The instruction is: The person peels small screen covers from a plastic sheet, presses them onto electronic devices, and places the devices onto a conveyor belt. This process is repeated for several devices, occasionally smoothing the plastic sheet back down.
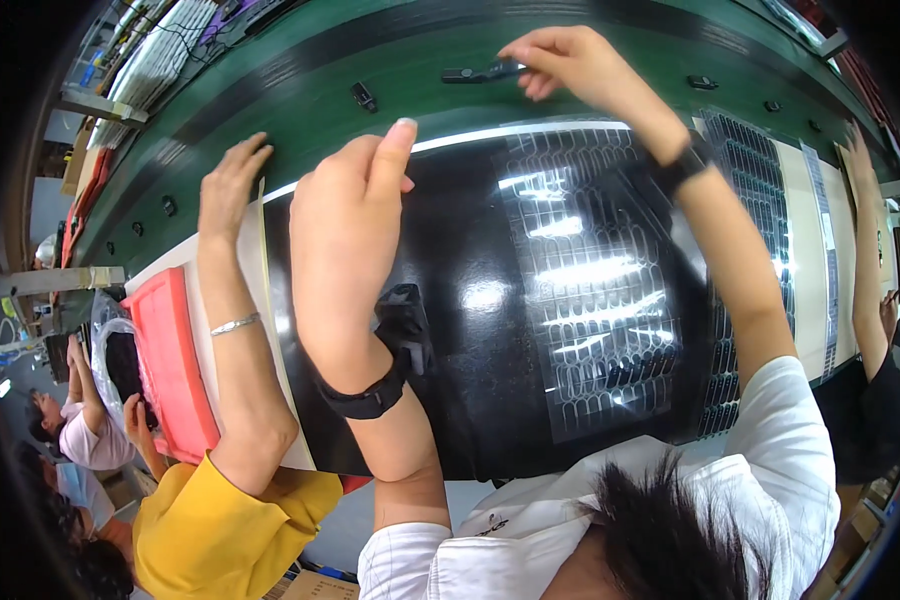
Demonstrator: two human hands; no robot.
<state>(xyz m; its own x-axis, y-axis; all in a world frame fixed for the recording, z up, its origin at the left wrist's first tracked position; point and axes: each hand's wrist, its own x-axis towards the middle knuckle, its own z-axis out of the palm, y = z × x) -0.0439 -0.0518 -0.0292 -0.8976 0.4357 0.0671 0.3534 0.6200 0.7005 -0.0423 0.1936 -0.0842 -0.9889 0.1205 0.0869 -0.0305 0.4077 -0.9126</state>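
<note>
My right hand [572, 68] reaches over the green conveyor belt, its fingers pinched on one end of a slim black device [465, 75] with a narrow tail. Closer to me, my left hand [348, 215] is raised above the black mat [465, 390], its fingers curled and the thumb pointing up. Whatever those fingers hold, if anything, is hidden. Beside my left wrist, partly covered by it, a black object [405, 320] lies on the mat. A clear sheet [595, 300] with rows of rounded slots or stickers lies under my right forearm.
Several small black devices, one of them [365, 97] near my left hand, sit along the green belt [300, 85]. A co-worker's hand [232, 185] reaches in at left, beside a red foam tray [175, 360]. A second patterned sheet [755, 250] and another person's arm [867, 260] are at right.
</note>
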